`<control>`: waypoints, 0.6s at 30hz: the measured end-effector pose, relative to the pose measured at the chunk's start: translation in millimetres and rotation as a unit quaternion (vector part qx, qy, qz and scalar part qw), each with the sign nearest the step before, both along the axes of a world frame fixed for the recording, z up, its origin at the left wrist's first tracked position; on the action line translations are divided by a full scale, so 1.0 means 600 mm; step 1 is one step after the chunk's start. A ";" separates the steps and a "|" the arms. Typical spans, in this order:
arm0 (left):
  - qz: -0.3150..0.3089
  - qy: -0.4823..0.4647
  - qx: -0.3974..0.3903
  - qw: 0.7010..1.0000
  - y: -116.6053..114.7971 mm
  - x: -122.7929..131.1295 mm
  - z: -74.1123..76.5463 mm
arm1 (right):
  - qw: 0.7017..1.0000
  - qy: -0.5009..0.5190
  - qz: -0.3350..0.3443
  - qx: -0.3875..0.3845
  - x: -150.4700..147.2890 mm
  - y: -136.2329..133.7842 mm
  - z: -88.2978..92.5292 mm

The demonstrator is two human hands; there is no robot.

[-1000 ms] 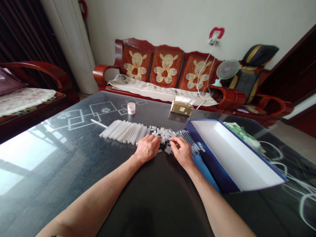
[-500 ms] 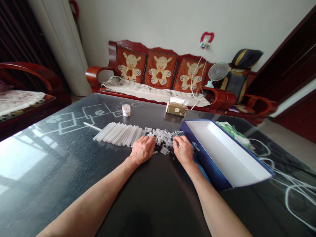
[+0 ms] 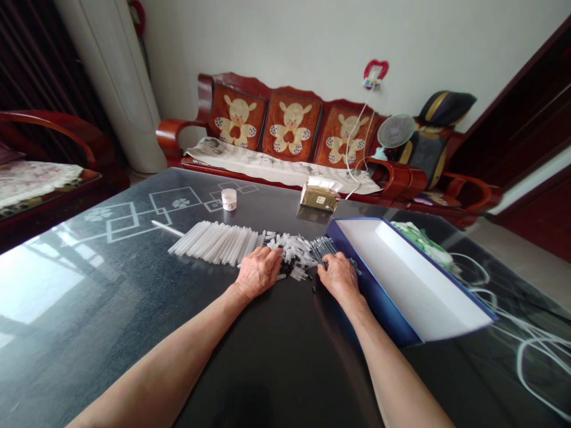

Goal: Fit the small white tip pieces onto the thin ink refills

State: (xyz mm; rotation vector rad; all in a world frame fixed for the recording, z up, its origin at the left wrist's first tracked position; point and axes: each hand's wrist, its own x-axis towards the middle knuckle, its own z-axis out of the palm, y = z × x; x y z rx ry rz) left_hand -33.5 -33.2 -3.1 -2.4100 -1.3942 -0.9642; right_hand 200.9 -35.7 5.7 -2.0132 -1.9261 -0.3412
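Left hand [image 3: 259, 273] lies flat, fingers close together on the ends of white plastic tubes [image 3: 214, 244] — right hand [image 3: 339, 276] curls narrow over thin rods [image 3: 323, 249] beside the blue box [image 3: 372, 285] — any grip hidden; light, even pressure suits.

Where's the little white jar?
In the head view, the small white jar stands near the glass table's far edge, beyond the white tubes and left of the tan packet.

Two bare forearms [image 3: 165, 356] (both tapering)

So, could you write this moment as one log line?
left hand: on black-tipped clear plastic tubes | right hand: at thin grey rods | beside: open blue cardboard box
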 end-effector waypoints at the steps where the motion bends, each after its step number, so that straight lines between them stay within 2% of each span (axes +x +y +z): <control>1: 0.000 -0.001 0.002 1.000 0.000 0.000 0.000 | 1.000 -0.003 -0.005 -0.007 -0.001 -0.001 0.002; 13: -0.013 0.001 0.001 1.000 0.000 0.001 -0.002 | 0.999 -0.027 -0.040 -0.019 -0.008 -0.006 0.009; 16: -0.016 0.002 0.000 1.000 0.000 0.001 -0.001 | 0.998 -0.008 -0.059 -0.033 -0.010 -0.007 0.016; 18: -0.015 0.003 -0.002 1.000 0.000 0.001 0.000 | 0.998 0.022 -0.058 -0.010 -0.011 -0.007 0.021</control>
